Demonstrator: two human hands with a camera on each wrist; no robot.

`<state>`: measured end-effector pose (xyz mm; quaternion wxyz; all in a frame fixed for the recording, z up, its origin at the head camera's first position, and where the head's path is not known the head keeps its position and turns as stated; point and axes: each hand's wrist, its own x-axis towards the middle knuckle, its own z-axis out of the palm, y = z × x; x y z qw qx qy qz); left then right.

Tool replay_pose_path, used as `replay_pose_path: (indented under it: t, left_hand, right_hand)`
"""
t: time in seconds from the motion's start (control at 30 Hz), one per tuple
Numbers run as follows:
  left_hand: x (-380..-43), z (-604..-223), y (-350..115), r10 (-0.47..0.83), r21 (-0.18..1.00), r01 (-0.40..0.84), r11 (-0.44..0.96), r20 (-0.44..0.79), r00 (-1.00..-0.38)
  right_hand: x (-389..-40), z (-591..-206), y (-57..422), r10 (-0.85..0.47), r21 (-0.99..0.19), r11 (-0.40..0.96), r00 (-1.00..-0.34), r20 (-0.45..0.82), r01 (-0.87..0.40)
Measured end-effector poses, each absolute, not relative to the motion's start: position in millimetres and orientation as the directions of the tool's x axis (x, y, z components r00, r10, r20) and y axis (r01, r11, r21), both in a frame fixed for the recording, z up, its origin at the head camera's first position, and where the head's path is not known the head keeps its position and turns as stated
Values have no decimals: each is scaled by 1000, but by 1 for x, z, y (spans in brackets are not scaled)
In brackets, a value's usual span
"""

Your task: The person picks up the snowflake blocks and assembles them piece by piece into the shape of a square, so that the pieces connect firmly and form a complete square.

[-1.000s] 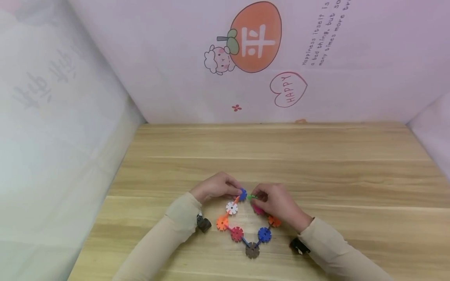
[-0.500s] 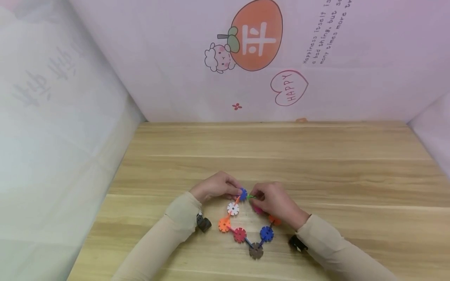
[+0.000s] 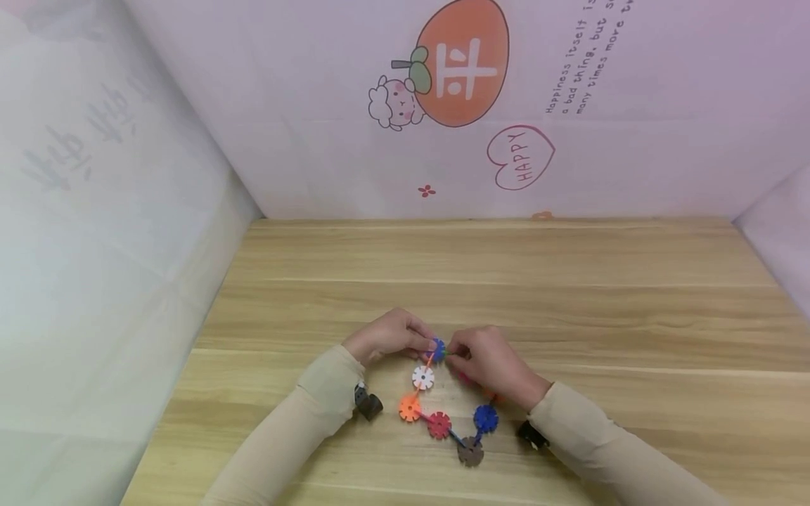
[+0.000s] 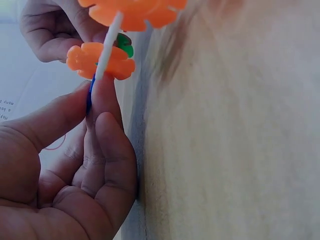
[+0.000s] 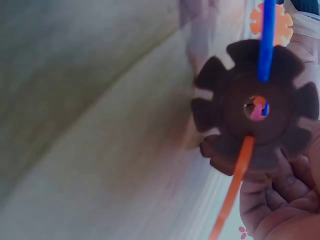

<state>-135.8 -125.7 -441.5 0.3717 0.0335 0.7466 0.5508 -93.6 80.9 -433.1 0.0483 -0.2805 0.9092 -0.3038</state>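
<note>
My left hand (image 3: pixel 394 333) pinches a blue notched disc (image 3: pixel 439 349) between thumb and fingers; in the left wrist view it appears edge-on. My right hand (image 3: pixel 492 358) pinches a green disc (image 4: pixel 125 45), whose edge meets the blue one's rim. Both discs are ends of one chain of interlocking snowflake discs, bent into a ring. Down its left side run a white disc (image 3: pixel 423 377), an orange disc (image 3: pixel 410 407) and a red disc (image 3: pixel 439 424). A brown disc (image 3: pixel 470 451) sits at the bottom, and a second blue disc (image 3: pixel 486 418) at the right. The right hand partly covers a pink disc (image 3: pixel 465 378).
The chain is over a wooden table (image 3: pixel 354 267). A pale printed backdrop (image 3: pixel 316 140) stands behind it, with a white sheet (image 3: pixel 126 246) at the left. Each wrist bears a small black camera, the left camera (image 3: pixel 368 403) close to the chain.
My right hand has edged left, closing the gap between the green disc and the blue disc. The lower part of the chain has swung right. The left hand stays in place.
</note>
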Motion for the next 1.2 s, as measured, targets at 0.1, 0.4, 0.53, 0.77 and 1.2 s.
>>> replay_pose_path:
  t: [0.1, 0.4, 0.53, 0.77, 1.2]
  left_hand:
    - [-136, -441, -125, 448, 846, -358, 395, -518, -729]
    - [-136, -441, -124, 456, 843, -377, 384, -528, -716]
    - [-136, -441, -125, 457, 842, -381, 382, -530, -714]
    - [-135, -443, -127, 458, 842, -381, 381, -530, -713]
    - [-134, -443, -129, 470, 847, -371, 381, -523, -711]
  right_hand:
    - [-96, -434, 82, -542, -608, 643, -837, 69, -466]
    - [-106, -430, 100, -580, -725, 601, -808, -106, -337]
    - [-109, -427, 113, -579, -707, 633, -799, -163, -314]
    - [-101, -421, 113, -534, -630, 725, -805, -258, -280]
    - [-94, -424, 105, -481, -577, 770, -842, -244, -272]
